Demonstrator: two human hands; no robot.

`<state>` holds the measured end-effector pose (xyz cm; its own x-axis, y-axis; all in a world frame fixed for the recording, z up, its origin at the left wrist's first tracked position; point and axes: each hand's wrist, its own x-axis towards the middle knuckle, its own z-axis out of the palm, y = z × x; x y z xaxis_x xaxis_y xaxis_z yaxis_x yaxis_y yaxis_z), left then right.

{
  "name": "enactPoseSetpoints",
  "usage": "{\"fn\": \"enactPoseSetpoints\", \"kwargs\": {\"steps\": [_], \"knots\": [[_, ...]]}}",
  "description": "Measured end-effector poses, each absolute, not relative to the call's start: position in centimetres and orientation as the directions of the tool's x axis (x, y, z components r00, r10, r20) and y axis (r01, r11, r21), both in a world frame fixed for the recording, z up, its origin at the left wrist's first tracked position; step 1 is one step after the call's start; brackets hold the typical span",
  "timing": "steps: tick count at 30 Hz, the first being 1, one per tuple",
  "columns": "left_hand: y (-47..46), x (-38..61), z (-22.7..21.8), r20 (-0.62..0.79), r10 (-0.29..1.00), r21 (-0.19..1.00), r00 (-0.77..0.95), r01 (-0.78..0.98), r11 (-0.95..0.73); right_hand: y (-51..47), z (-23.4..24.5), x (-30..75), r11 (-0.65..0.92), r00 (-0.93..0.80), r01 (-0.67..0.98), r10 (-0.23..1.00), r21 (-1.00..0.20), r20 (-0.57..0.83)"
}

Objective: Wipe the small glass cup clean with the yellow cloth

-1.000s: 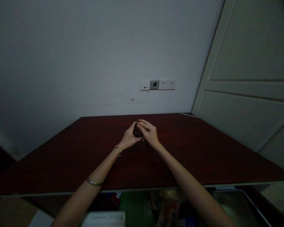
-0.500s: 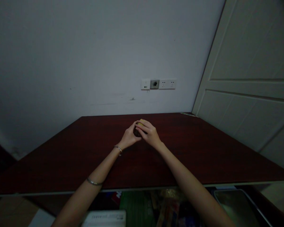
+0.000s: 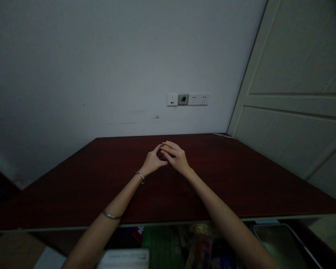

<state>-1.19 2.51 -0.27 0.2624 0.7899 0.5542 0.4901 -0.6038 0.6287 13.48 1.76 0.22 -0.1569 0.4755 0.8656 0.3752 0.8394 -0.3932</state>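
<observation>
Over the middle of the table, both my hands come together around one small dark, rounded object with a yellow top [image 3: 161, 154]; its kind is hard to make out in the dim light. My left hand [image 3: 152, 160], with bracelets on that arm, curves around its left side, thumb and fingers forming a C. From the right, my right hand [image 3: 177, 155] closes over the yellow top with its fingers. Much of the object is hidden behind the fingers.
The dark red table [image 3: 86, 179] reaches back to a white wall with sockets [image 3: 198, 99]. A white panelled door [image 3: 296, 104] borders the right side. Below the front edge, an open space holds a white box [image 3: 123, 259], a green item [image 3: 161, 246] and several packages.
Both hands stay at nearly the same spot around the object. The fingertips of my left hand have shifted very slightly.
</observation>
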Motion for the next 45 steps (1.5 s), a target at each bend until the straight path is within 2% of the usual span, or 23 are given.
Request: {"fn": "enactPoseSetpoints", "kwargs": {"steps": [3, 5, 10, 12, 18, 22, 28, 34, 37, 41, 45], "knots": [[2.3, -1.0, -0.1, 0.566, 0.781, 0.629, 0.265, 0.474, -0.616, 2.0, 0.5, 13.4, 0.795, 0.021, 0.311, 0.543, -0.521, 0.840], [2.2, -0.9, -0.1, 0.575, 0.776, 0.634, 0.260, 0.457, -0.623, 2.0, 0.7, 13.5, 0.784, 0.035, 0.273, 0.571, -0.557, 0.820], [2.4, -1.1, -0.1, 0.565, 0.790, 0.663, 0.238, 0.440, -0.606, 1.3, 0.7, 13.5, 0.829, -0.128, 0.292, 0.527, -0.476, 0.840], [2.7, -1.1, -0.2, 0.544, 0.807, 0.699, 0.230, 0.408, -0.588, 1.1, 0.7, 13.3, 0.839, -0.132, 0.283, 0.514, -0.465, 0.848], [2.8, -0.8, -0.3, 0.449, 0.865, 0.868, 0.224, 0.119, -0.482, 1.8, 1.2, 13.5, 0.748, 0.058, 0.089, 0.655, -0.658, 0.753], [2.6, -0.8, 0.1, 0.413, 0.876, 0.903, 0.247, 0.010, -0.429, 1.8, 1.4, 13.7, 0.743, 0.065, 0.036, 0.665, -0.668, 0.744], [2.6, -0.9, 0.4, 0.425, 0.883, 0.898, 0.201, 0.028, -0.439, 0.9, 1.3, 13.3, 0.811, -0.078, 0.090, 0.584, -0.578, 0.808], [2.7, -0.9, -0.1, 0.389, 0.894, 0.907, 0.223, 0.078, -0.414, 2.5, 1.3, 13.9, 0.693, 0.019, -0.013, 0.720, -0.720, 0.693], [2.7, -0.9, -0.1, 0.380, 0.887, 0.905, 0.264, 0.092, -0.415, 2.9, 1.5, 14.5, 0.664, -0.067, -0.039, 0.743, -0.746, 0.665], [2.6, -1.0, 0.3, 0.350, 0.887, 0.924, 0.301, 0.043, -0.380, 2.5, 2.1, 15.4, 0.724, -0.241, -0.035, 0.662, -0.688, 0.709], [2.6, -1.1, 0.4, 0.285, 0.905, 0.950, 0.316, 0.033, -0.311, 1.9, 2.8, 16.2, 0.744, -0.365, -0.001, 0.622, -0.668, 0.693]]}}
